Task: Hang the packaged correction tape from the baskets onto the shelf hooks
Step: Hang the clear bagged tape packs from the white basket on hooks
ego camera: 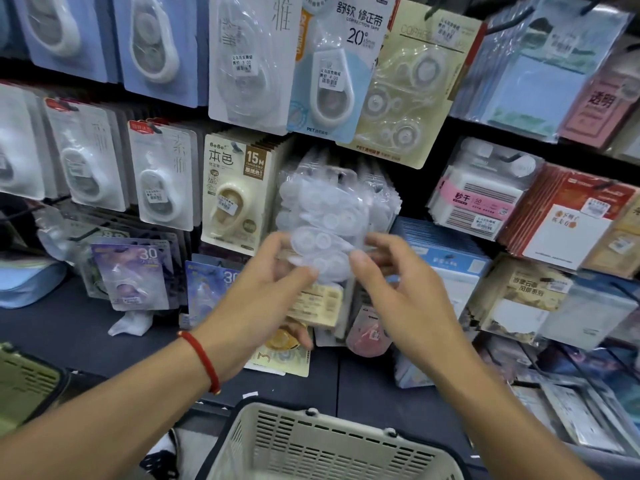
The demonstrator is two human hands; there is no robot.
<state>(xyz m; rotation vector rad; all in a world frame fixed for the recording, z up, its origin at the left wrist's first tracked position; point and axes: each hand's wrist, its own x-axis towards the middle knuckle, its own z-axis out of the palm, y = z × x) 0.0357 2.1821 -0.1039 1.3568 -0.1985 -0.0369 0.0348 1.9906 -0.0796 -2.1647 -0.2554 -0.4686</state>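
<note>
item: glossy clear blister pack of correction tape (323, 237), rounded shells, which we are holding up against the hanging shelf stock; left hand (273, 271) and right hand (391, 271) fingers pinching its lower edges. ribbed beige plastic basket (322, 445) below.

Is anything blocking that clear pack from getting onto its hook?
Possibly: the clear plastic blister pack, held by the left hand and right hand, faces a row of matching packs already hanging. The hook itself is hidden.
</note>
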